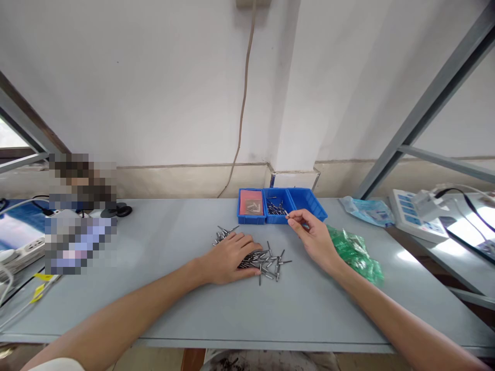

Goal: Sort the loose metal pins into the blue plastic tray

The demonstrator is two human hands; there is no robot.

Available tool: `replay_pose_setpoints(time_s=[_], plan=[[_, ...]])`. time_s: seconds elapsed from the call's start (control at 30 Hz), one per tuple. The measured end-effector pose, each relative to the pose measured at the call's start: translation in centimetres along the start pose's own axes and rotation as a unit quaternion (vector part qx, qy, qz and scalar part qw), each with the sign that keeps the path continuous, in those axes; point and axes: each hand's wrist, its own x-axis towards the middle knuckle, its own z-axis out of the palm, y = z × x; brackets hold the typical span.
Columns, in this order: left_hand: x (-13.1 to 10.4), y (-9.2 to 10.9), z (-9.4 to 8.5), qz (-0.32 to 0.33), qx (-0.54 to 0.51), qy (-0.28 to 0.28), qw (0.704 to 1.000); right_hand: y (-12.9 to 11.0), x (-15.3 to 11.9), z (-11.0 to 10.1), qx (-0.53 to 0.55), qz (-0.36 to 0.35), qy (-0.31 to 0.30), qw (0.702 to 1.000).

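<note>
A pile of small metal pins point(270, 265) lies on the grey table. My left hand point(234, 257) rests on the pile, palm down with the fingers apart; pins show on both sides of it. Raised just in front of the blue bins, my right hand point(309, 234) pinches one thin metal pin point(286, 214) between thumb and fingertips. Several similar pins lie in the middle blue bin point(284, 220). The left blue bin point(252, 220) holds a red piece and a small clear bag of parts. The right blue bin point(309, 203) shows a bare inside.
Crumpled green plastic point(358, 252) lies right of my right hand. Behind it are a light blue packet point(367, 210) and a power strip point(415, 214). Cables, another power strip point(29, 252) and black round items point(122, 210) are at the left. Metal frames flank the table point(174, 314).
</note>
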Motion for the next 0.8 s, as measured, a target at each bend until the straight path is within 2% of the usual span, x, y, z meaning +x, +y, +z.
replay_pose_setpoints(time_s=[0.2, 0.8], plan=[[0.0, 0.08, -0.13, 0.001, 0.004, -0.002, 1.0, 0.24, -0.27, 0.23, -0.037, -0.028, -0.001, 0.999], [-0.05, -0.08, 0.03, 0.0, 0.004, -0.006, 1.0, 0.24, -0.15, 0.12, -0.022, -0.025, -0.001, 0.999]])
